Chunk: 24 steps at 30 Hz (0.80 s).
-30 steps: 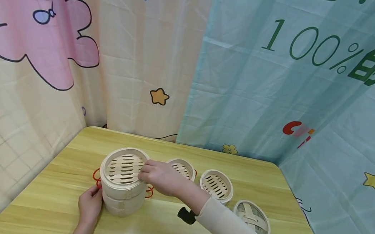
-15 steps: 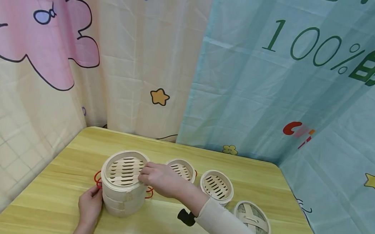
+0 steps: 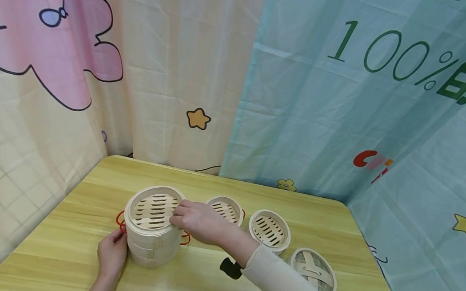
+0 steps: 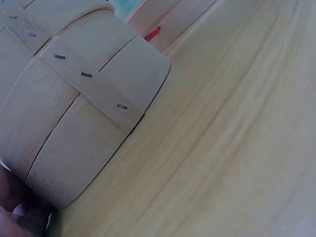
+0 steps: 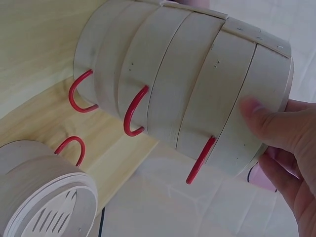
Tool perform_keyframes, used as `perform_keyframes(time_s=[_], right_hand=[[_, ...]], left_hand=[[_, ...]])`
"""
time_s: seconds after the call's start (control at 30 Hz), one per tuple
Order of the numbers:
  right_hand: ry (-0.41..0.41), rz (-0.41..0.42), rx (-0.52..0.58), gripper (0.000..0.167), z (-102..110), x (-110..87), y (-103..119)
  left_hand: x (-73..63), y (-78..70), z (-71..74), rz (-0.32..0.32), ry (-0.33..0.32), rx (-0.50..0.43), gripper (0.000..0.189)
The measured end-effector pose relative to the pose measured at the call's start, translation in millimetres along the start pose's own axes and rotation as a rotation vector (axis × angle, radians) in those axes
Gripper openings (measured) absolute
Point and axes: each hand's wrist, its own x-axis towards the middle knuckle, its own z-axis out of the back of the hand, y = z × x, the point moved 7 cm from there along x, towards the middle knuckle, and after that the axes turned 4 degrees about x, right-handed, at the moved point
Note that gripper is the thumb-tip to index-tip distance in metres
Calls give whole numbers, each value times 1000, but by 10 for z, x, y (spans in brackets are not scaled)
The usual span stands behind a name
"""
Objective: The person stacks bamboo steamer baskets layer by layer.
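Standing on the left part of the yellow table [image 3: 94,190], in the head view, is a tall stack of round wooden baskets [image 3: 152,249]. The right hand [image 3: 202,221] holds the right edge of the top basket. The left hand [image 3: 112,251] is lower down on the other side, close by the red loops [image 3: 120,221]. The hands are apart, with the stack between them. Farther right are a small basket [image 3: 226,211], another small basket [image 3: 268,230] and a round lid [image 3: 313,273].

From the left wrist, little metal staples [image 4: 86,75] show on the stack's side. Left-hand fingers [image 4: 12,224] peek in at the bottom corner, right by the stack. I cannot tell if they pinch anything.

From the right wrist, the thumb [image 5: 269,121] presses on the outside of the top basket, and the fingers bend round its rim. Three red loops stick out from the stack. A small basket with one red loop is near it.
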Motion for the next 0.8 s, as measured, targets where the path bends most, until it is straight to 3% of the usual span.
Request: perform_keyframes(time_s=[0.8], right_hand=[[-35,21,-56,20,24,41,74]], left_hand=[[-3,-31,-2,-10,-8,-8,26]])
